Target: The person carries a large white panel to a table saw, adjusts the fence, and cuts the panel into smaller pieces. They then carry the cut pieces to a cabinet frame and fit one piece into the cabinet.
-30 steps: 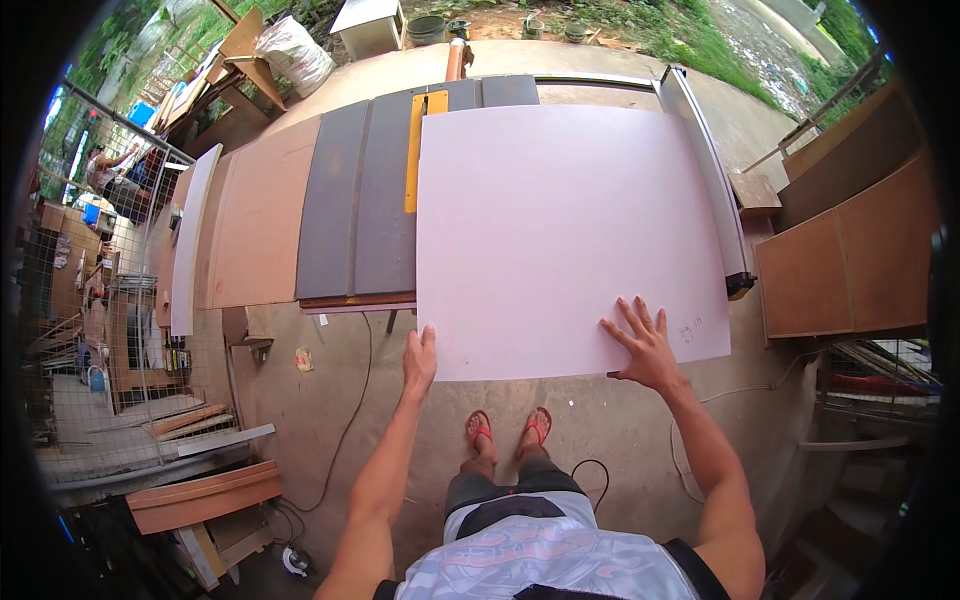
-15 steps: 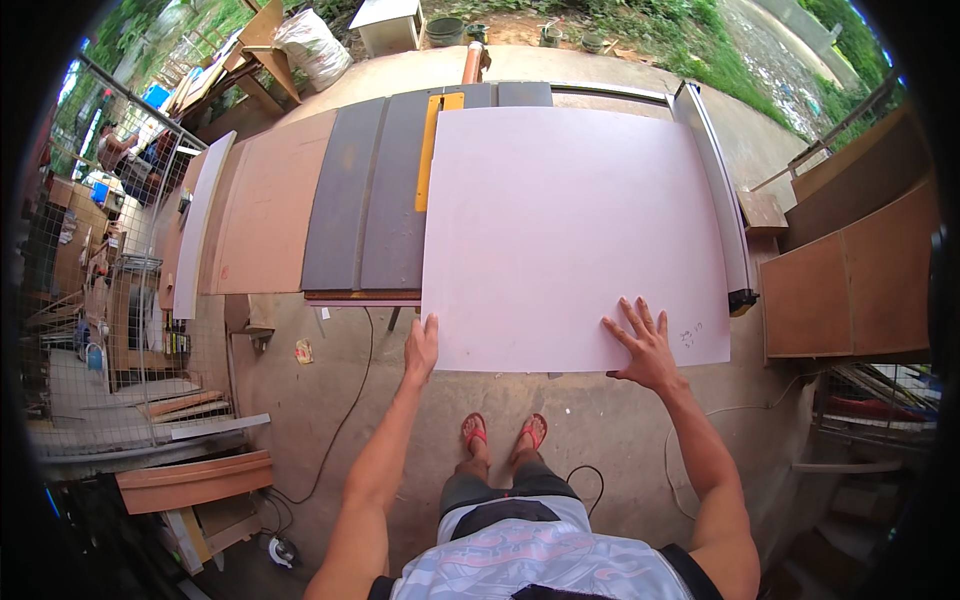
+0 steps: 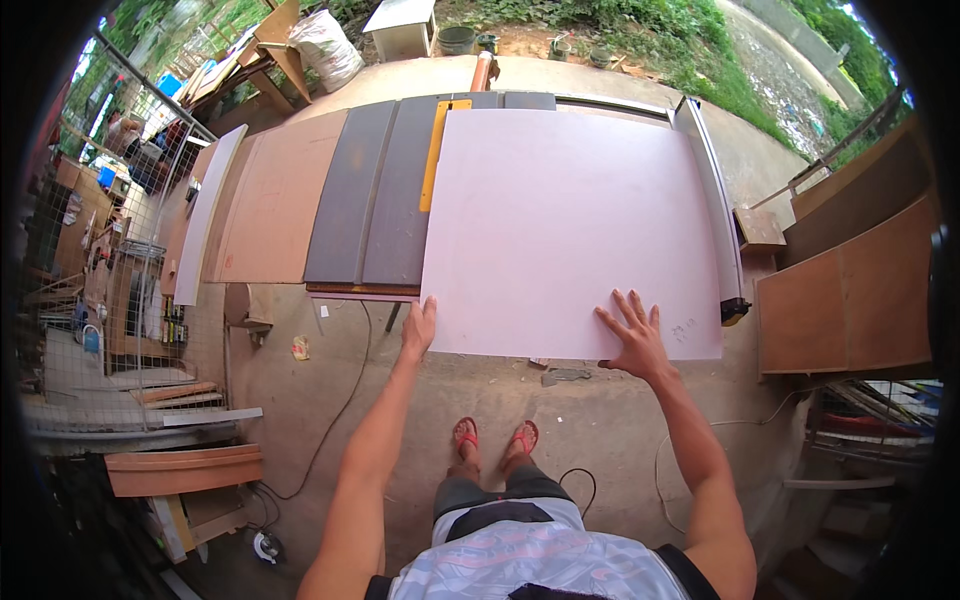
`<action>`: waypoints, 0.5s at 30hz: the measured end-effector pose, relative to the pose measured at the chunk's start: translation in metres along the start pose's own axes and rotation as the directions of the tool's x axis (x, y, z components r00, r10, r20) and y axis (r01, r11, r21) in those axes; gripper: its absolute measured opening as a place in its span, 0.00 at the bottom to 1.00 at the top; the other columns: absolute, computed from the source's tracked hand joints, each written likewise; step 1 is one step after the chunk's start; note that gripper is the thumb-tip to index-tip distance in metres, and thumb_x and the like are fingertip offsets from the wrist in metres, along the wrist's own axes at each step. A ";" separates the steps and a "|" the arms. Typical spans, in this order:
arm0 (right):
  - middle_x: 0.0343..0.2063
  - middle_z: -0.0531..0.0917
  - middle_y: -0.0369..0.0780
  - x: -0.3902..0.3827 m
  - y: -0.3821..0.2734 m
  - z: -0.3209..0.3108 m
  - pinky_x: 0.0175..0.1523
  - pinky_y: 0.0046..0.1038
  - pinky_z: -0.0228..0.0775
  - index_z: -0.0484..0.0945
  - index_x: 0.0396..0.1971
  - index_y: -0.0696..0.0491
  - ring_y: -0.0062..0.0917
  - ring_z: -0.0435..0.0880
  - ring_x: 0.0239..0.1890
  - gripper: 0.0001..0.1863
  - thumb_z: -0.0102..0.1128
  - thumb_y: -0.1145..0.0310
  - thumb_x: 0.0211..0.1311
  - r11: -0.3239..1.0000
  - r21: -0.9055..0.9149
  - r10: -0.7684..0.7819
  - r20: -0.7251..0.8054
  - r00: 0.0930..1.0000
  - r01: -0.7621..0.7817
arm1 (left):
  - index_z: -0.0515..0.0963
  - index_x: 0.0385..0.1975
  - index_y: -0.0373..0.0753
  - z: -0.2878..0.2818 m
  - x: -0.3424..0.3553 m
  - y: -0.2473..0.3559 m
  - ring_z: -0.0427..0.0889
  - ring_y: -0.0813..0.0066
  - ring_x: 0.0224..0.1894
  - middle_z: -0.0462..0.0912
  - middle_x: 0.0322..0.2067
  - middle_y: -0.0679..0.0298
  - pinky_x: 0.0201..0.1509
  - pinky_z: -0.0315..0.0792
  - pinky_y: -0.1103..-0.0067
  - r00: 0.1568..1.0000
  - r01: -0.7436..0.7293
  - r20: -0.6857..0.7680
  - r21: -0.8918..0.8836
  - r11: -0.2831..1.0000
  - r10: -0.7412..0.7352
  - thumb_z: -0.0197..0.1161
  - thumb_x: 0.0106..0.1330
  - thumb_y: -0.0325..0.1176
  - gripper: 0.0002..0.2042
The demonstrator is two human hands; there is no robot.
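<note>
A large flat pale pinkish-white board (image 3: 570,230) lies across the grey table of a table saw (image 3: 345,200). Its near edge overhangs the table toward me. At the near left corner my left hand (image 3: 420,325) grips the board's left edge, fingers closed. My right hand (image 3: 635,335) rests on top near the near edge, fingers spread, with the thumb at the rim. Small handwritten marks show beside it. A yellow insert strip (image 3: 437,150) runs along the board's far left side; any blade is hidden. The metal fence (image 3: 715,190) stands along the right side.
Brown sheet (image 3: 270,200) extends the table leftward, with a pale strip (image 3: 212,215) at its end. Brown panels (image 3: 850,285) stand at the right. A dark cable (image 3: 350,400) crosses the floor. Behind the wire mesh (image 3: 110,300) at the left, a person (image 3: 125,135) sits among wood pieces.
The board has slid slightly away from me over the saw table, both hands moving with it. My view has shifted a little.
</note>
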State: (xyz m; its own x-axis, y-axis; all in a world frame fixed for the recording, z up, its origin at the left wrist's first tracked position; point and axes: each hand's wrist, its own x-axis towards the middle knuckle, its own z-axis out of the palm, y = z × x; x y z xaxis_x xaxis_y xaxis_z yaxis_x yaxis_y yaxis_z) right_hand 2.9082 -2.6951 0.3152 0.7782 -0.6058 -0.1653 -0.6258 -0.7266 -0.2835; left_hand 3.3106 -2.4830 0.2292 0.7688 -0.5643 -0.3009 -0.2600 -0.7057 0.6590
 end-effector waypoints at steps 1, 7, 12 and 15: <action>0.80 0.51 0.37 0.000 0.000 0.000 0.76 0.70 0.39 0.65 0.73 0.27 0.42 0.45 0.81 0.64 0.89 0.53 0.25 1.000 -0.003 0.005 -0.001 1.000 -0.005 | 0.74 0.48 0.27 0.002 0.002 -0.002 0.79 0.33 0.54 0.81 0.46 0.32 0.57 0.70 0.53 1.000 -0.003 -0.023 -0.015 1.000 0.003 0.47 0.77 0.58 0.31; 0.80 0.52 0.36 0.000 0.005 0.001 0.76 0.71 0.40 0.63 0.73 0.24 0.43 0.45 0.81 0.63 0.88 0.49 0.28 0.999 -0.035 0.006 0.006 1.000 -0.006 | 0.74 0.50 0.28 0.008 0.011 -0.016 0.81 0.41 0.51 0.83 0.44 0.39 0.55 0.73 0.57 0.983 -0.101 -0.164 -0.092 0.991 0.085 0.51 0.76 0.58 0.31; 0.79 0.52 0.36 0.000 0.005 0.003 0.75 0.73 0.41 0.63 0.73 0.23 0.44 0.45 0.81 0.63 0.87 0.47 0.29 0.999 -0.040 0.017 0.009 1.000 -0.017 | 0.76 0.47 0.30 0.008 -0.075 -0.018 0.82 0.61 0.39 0.82 0.34 0.54 0.46 0.76 0.68 0.809 -0.010 -0.569 -0.261 0.965 -0.145 0.52 0.77 0.56 0.28; 0.79 0.53 0.36 0.001 0.005 0.004 0.75 0.73 0.42 0.63 0.74 0.23 0.43 0.46 0.81 0.63 0.87 0.47 0.29 0.998 -0.062 0.026 0.006 1.000 -0.025 | 0.78 0.42 0.33 0.033 -0.143 -0.004 0.81 0.73 0.30 0.82 0.30 0.60 0.33 0.76 0.76 0.966 0.253 0.155 -0.376 0.891 -0.209 0.50 0.79 0.55 0.26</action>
State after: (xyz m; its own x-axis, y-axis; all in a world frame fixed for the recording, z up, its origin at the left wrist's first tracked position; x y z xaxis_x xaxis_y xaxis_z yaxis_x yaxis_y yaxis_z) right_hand 2.9061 -2.6978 0.3101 0.7622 -0.6222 -0.1786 -0.6473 -0.7299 -0.2197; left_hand 3.1820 -2.4136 0.2472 0.7062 -0.4638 -0.5350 0.1824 -0.6109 0.7704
